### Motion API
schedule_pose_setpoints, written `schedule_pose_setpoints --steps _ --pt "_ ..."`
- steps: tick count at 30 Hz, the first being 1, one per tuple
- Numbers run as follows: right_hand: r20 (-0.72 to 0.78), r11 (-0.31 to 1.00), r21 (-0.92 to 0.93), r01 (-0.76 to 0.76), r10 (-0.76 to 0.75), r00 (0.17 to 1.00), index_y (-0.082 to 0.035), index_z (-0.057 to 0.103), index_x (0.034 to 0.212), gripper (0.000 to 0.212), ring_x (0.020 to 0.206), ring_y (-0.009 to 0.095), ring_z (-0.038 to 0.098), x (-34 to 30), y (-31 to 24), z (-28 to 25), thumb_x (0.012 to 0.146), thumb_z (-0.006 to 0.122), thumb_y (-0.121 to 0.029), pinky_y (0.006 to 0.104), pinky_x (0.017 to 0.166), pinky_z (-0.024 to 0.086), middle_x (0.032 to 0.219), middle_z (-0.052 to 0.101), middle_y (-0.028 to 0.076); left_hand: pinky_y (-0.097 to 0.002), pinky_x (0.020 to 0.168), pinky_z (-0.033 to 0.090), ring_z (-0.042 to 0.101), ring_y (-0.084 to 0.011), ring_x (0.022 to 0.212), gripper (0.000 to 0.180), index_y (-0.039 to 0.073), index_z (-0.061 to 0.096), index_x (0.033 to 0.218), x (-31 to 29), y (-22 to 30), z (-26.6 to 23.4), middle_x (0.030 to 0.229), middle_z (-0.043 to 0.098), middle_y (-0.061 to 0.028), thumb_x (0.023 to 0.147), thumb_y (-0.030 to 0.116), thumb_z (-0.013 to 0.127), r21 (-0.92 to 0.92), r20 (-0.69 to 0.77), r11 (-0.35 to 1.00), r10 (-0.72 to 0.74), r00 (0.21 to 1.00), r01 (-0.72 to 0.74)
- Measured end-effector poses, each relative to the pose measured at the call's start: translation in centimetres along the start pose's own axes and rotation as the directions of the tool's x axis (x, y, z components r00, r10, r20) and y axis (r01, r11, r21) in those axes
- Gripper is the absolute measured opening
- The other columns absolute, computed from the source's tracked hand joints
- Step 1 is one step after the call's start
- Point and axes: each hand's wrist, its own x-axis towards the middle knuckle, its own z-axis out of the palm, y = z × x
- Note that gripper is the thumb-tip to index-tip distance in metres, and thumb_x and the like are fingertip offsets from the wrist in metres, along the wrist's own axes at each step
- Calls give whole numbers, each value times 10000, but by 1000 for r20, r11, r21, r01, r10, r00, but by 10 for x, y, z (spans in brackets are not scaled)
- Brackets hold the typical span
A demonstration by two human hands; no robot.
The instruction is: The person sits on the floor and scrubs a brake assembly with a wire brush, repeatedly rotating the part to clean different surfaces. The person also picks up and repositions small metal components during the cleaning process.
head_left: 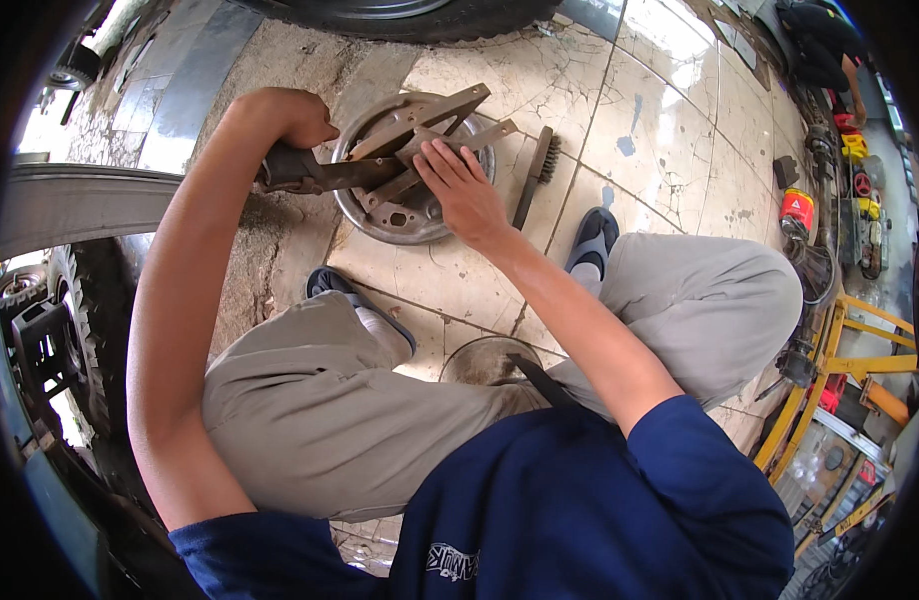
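Observation:
A round metal wheel drum or backing plate point(392, 222) lies on the tiled floor before me. Over it sits a brown metal bracket point(465, 104) with two spread flat arms, joined on the left to a dark metal shaft point(345, 176). My left hand point(292, 118) is bent down above the shaft's left end, its fingers curled; what they grip is hidden. My right hand point(462, 188) lies with outstretched fingers on a grey-brown piece point(416, 150) over the bracket, which may be part of it or a loose sheet. A wire brush point(536, 178) rests just right of the drum.
A large tyre point(450, 25) lies at the far edge. Another tyre point(92, 330) stands at left beneath a grey beam point(90, 205). Between my feet is a round stool-like top point(485, 360). Right: a red can point(797, 212), a yellow metal frame point(860, 365), tools and another person point(825, 45).

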Motion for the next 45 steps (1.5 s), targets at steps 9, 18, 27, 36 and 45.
schedule_pose_setpoints --steps 9,18,27,36,45 --pt "25 986 -29 166 -165 986 -121 427 1478 592 1471 197 303 -2 14 -5 892 501 -71 414 1219 224 1556 390 37 -417 1124 374 477 -319 1353 581 147 529 1429 -2 3 -4 1471 511 -117 984 515 466 -35 12 999 23 1000 -22" --pt "5 981 -88 173 -173 985 -111 446 1462 529 1447 187 340 3 -1 -2 935 477 -130 407 1205 242 1527 430 37 -416 1125 375 479 -317 1351 567 134 531 1425 -4 4 -2 1465 515 -120 983 484 477 -10 -22 1000 24 999 -24" --pt "-34 998 -50 -41 39 999 -82 387 1493 628 1469 215 300 18 -1 -9 877 506 -60 431 1209 223 1557 382 68 -417 1118 384 486 -317 1344 555 132 536 1420 -4 2 2 1462 516 -125 980 468 488 9 -53 1000 13 999 -13" --pt "56 979 -167 116 -108 993 -121 361 1517 604 1486 188 272 -1 -3 5 924 471 -123 420 1229 181 1585 350 30 -420 1118 384 484 -318 1345 562 128 529 1424 -5 3 0 1462 516 -125 983 474 489 3 -39 1000 19 999 -19" --pt "-6 992 -129 -7 6 1000 -107 411 1484 581 1470 198 295 -2 -1 1 909 490 -100 456 1221 181 1557 384 43 -424 1109 389 485 -322 1344 552 124 529 1423 -5 1 2 1458 520 -129 985 458 489 1 -47 1000 13 999 -13"
